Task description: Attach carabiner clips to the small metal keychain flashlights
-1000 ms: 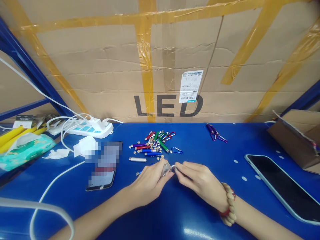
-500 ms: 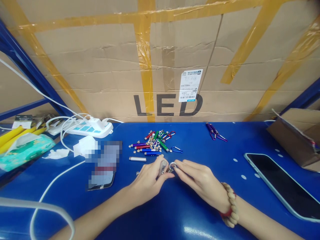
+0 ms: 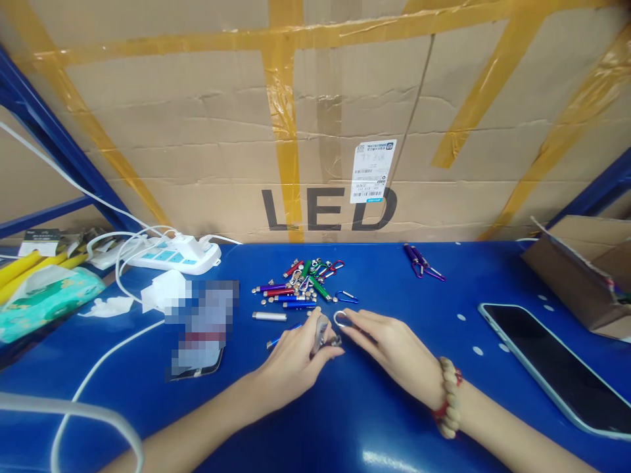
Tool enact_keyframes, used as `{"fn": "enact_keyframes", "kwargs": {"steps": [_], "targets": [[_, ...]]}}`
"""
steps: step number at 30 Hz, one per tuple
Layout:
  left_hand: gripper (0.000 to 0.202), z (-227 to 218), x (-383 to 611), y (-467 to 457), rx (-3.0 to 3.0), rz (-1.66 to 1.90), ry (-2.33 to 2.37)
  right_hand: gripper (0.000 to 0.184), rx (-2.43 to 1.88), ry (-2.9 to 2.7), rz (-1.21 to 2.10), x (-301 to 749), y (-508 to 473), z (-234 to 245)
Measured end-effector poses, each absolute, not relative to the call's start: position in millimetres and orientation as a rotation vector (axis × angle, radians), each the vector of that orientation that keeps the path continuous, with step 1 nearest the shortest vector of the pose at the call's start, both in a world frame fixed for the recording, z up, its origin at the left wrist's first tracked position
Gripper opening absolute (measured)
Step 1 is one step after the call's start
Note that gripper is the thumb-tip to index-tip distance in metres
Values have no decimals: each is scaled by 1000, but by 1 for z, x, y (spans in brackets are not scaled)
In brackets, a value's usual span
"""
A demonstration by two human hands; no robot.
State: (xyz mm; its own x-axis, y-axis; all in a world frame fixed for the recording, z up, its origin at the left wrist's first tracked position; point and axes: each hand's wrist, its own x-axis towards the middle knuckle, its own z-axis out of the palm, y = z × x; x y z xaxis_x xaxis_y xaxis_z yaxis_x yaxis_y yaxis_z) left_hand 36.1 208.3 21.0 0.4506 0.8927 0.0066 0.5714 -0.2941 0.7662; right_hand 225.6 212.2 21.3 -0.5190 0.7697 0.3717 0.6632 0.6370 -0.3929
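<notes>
My left hand [image 3: 290, 355] is closed around a silver flashlight tube [image 3: 321, 326], its end pointing up and away. A small metal piece [image 3: 335, 341] sits between its thumb and fingers; its exact shape is too small to tell. Thumb and forefinger of my right hand [image 3: 394, 345] pinch a silver carabiner [image 3: 339, 318], whose curved end faces the left hand, apart from the small piece. Left of my left hand lie a silver tube [image 3: 269, 316] and a partly hidden blue tube [image 3: 277, 339]. Beyond my hands is a pile of coloured mini flashlights [image 3: 296, 295] with carabiners and button cells.
Two purple flashlights with carabiners [image 3: 419, 260] lie at the back right. A phone [image 3: 557, 368] and an open cardboard box [image 3: 586, 282] are at the right. On the left are another phone [image 3: 202, 335], a power strip [image 3: 197, 263] and white cables. A large carton [image 3: 221, 144] stands behind.
The silver carabiner has come away from the small metal piece at my left fingertips. My left hand has tilted the tube slightly, and more of the blue tube shows beside it.
</notes>
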Motion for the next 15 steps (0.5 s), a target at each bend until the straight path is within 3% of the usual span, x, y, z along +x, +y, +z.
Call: {"fn": "enact_keyframes", "kwargs": {"steps": [6,15], "targets": [[19,22,36,206,1930,788,1084,33,-1101,-2349,84,231,218,21],[17,25,41,200,1734,773,926,17,-620,-2097,352,225,207,29]]}}
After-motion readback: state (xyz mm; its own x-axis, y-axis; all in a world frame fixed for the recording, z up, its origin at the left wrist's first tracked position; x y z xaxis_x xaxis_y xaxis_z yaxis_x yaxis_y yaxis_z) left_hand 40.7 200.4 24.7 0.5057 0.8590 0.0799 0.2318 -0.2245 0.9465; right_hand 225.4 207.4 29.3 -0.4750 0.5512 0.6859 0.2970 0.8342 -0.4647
